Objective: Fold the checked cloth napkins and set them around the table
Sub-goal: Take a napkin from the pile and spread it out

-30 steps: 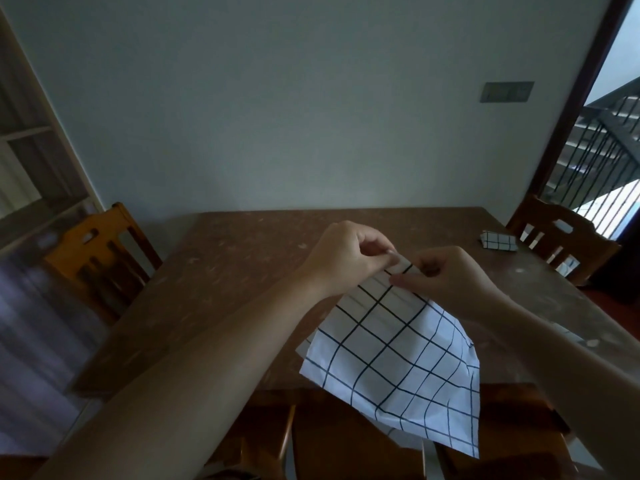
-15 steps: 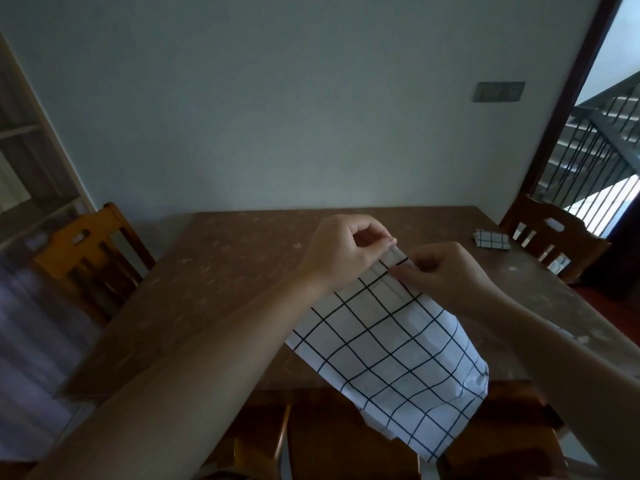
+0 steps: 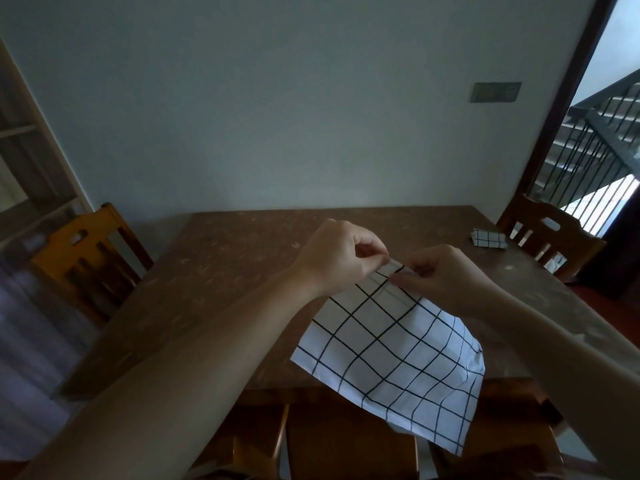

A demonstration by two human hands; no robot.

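A white napkin with a black check (image 3: pixel 398 355) hangs in the air over the near edge of the brown table (image 3: pixel 221 271). My left hand (image 3: pixel 339 258) and my right hand (image 3: pixel 446 275) both pinch its top corner, fingertips almost touching. The cloth drapes down and to the right, its lower corner below the table's front edge. A second checked napkin (image 3: pixel 488 238), folded small, lies on the table at the far right.
A wooden chair (image 3: pixel 86 258) stands at the table's left side and another (image 3: pixel 550 237) at the right, beside an open doorway with stair railings (image 3: pixel 595 161). A chair back (image 3: pixel 346 441) shows below the front edge. Shelving stands at the far left.
The hanging cloth has swung and shifted a little to the right, its lower edge lifting. Both hands keep pinching the top corner, with the fingers reworking their hold there.
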